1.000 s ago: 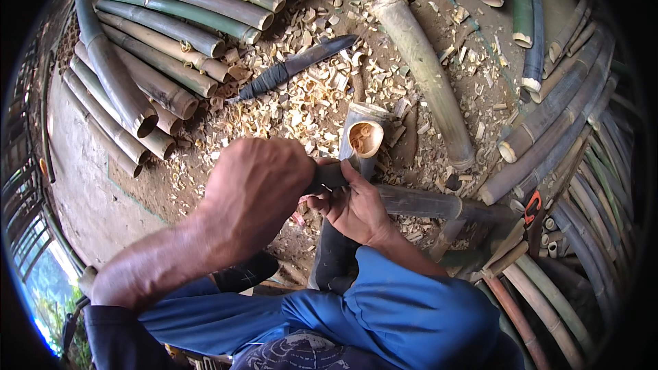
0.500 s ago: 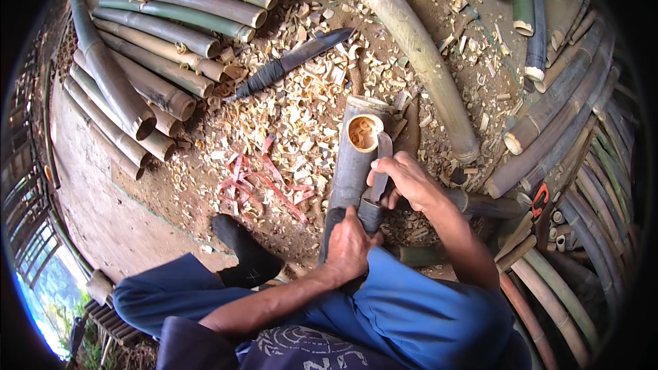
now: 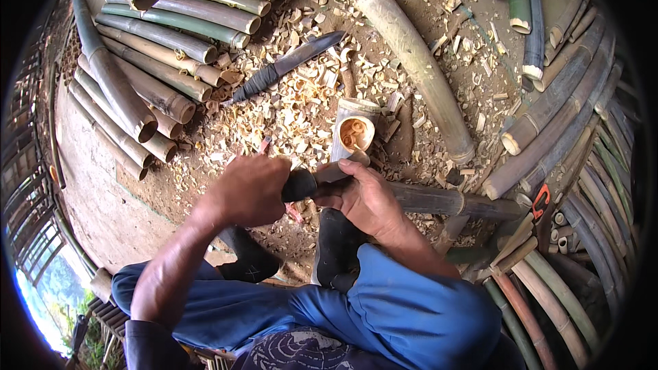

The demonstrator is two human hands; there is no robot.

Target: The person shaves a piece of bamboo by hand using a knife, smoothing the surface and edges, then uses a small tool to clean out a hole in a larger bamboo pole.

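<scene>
Black-handled knife (image 3: 330, 173) sits near centre, held level-ish between both hands, just on the near side of a bamboo tube (image 3: 340, 150). Left hand (image 3: 248, 190) is a closed fist round the handle (image 3: 299, 186). Right hand (image 3: 367, 197) pinches the blade, thumb on top, fingers curled below. Hands close together, not touching as far as I can see; knife bridges the gap. Can't tell if the blade touches the tube.

Tube has a pale cut opening facing up, curled shavings (image 3: 352, 135) inside. Dark pole (image 3: 459, 203) runs off right of the right hand.

Far side, a bit left: big knife (image 3: 295, 62) with a dark wrapped grip, flat on wood chips (image 3: 322, 84). Right of it, thick pale bamboo (image 3: 419, 72). Bamboo stack (image 3: 181, 17) far left, more poles (image 3: 569, 106) on the right, plus an orange handle (image 3: 541, 199). Near side: blue trousers (image 3: 418, 305), feet (image 3: 247, 258) in black.
</scene>
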